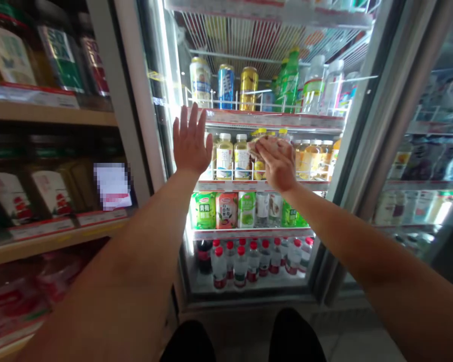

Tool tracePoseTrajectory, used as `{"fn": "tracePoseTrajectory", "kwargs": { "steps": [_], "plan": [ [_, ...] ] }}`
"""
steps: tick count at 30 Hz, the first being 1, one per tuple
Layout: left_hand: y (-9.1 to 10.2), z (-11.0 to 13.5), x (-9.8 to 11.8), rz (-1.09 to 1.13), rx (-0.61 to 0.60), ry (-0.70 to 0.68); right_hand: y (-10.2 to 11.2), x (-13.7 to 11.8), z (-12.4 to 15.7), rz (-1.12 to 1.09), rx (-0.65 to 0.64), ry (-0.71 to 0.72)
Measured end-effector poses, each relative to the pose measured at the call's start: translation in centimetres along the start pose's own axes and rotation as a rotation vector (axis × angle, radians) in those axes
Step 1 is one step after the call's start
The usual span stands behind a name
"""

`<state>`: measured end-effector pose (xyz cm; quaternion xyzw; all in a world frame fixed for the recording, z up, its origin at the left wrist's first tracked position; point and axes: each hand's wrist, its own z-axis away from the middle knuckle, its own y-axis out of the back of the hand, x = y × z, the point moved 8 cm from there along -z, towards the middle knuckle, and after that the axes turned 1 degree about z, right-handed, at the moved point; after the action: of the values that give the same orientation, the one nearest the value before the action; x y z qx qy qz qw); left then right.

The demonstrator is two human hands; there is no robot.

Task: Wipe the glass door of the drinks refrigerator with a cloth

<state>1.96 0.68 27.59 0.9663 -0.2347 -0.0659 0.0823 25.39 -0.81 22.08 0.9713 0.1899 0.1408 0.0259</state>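
I face an open drinks fridge. My left hand [191, 141] is raised flat with fingers spread, against the left side of the fridge opening beside the second shelf [272, 120]. My right hand [277, 161] reaches into the row of yellow juice bottles [234, 157] on the shelf below and is closed over the top of one bottle [259, 151], mostly hidden by my fingers. Tall cans [226, 85] and green bottles [289, 80] stand on the shelf above.
The glass door [407, 130] is swung open at the right. Cartons [215, 210] fill a lower shelf, with red-capped bottles [252, 259] at the bottom. A wooden shelf unit [49, 151] of packaged goods stands at the left. My knees [241, 337] are at the bottom edge.
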Motion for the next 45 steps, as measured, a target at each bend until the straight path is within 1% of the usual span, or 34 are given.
{"fn": "tracePoseTrajectory", "kwargs": {
  "steps": [3,5,6,8,10,11,14,16,18,20,22,24,26,28,29,32,34,37,39,40,42,45],
  "plan": [
    [0.0,0.8,-0.1,0.056,-0.023,-0.01,-0.7,-2.2,0.2,-0.036,-0.094,0.099],
    [0.1,1.6,-0.1,0.093,-0.03,-0.012,-0.9,-2.7,-0.7,-0.06,-0.142,0.137],
    [0.2,2.1,0.0,0.105,-0.028,-0.01,-0.8,-2.8,-1.3,-0.069,-0.148,0.13],
    [0.3,2.9,0.2,0.096,-0.013,0.0,-0.6,-2.5,-2.6,-0.071,-0.131,0.063],
    [0.3,3.4,0.3,0.07,0.005,0.012,-0.6,-2.7,-3.2,-0.064,-0.11,0.006],
    [0.3,3.6,0.3,0.06,0.01,0.018,-0.8,-3.2,-3.2,-0.062,-0.113,0.006],
    [0.1,3.8,0.2,0.036,0.019,0.02,-1.8,-5.5,-3.0,-0.08,-0.172,0.109],
    [0.1,3.9,0.2,0.021,0.021,0.015,-2.5,-6.6,-3.5,-0.098,-0.191,0.146],
    [0.1,3.9,0.1,0.027,0.02,0.015,-2.9,-7.0,-4.7,-0.107,-0.173,0.107],
    [0.1,3.9,0.0,0.055,0.013,0.022,-3.3,-7.2,-5.8,-0.106,-0.128,0.028],
    [0.1,3.9,-0.1,0.083,0.012,0.03,-3.6,-7.9,-6.4,-0.11,-0.092,-0.008],
    [0.1,3.9,-0.2,0.096,0.023,0.033,-4.0,-9.1,-6.5,-0.11,-0.106,0.033],
    [0.2,3.9,-0.2,0.1,0.035,0.026,-4.5,-10.2,-6.4,-0.099,-0.159,0.109],
    [0.3,3.9,-0.2,0.104,0.04,0.019,-4.7,-10.3,-6.5,-0.092,-0.192,0.148],
    [0.3,3.9,-0.2,0.105,0.037,0.016,-4.6,-10.1,-6.6,-0.097,-0.185,0.144],
    [0.2,4.0,-0.1,0.097,0.025,0.016,-4.1,-9.1,-6.1,-0.12,-0.117,0.068],
    [0.1,4.0,-0.1,0.083,0.019,0.012,-4.1,-9.2,-4.6,-0.113,-0.112,0.044],
    [0.1,3.9,-0.1,0.069,0.026,0.013,-4.5,-10.2,-2.2,-0.083,-0.205,0.128],
    [0.1,3.9,-0.2,0.073,0.027,0.02,-4.5,-10.5,-1.4,-0.078,-0.257,0.201],
    [0.1,3.9,-0.2,0.077,0.027,0.024,-4.4,-10.3,-1.3,-0.08,-0.263,0.221],
    [0.1,3.9,-0.1,0.078,0.022,0.03,-4.0,-9.6,-1.4,-0.086,-0.236,0.219],
    [0.2,3.9,0.1,0.072,0.009,0.035,-3.4,-8.3,-0.6,-0.096,-0.163,0.135]
  ]
}}
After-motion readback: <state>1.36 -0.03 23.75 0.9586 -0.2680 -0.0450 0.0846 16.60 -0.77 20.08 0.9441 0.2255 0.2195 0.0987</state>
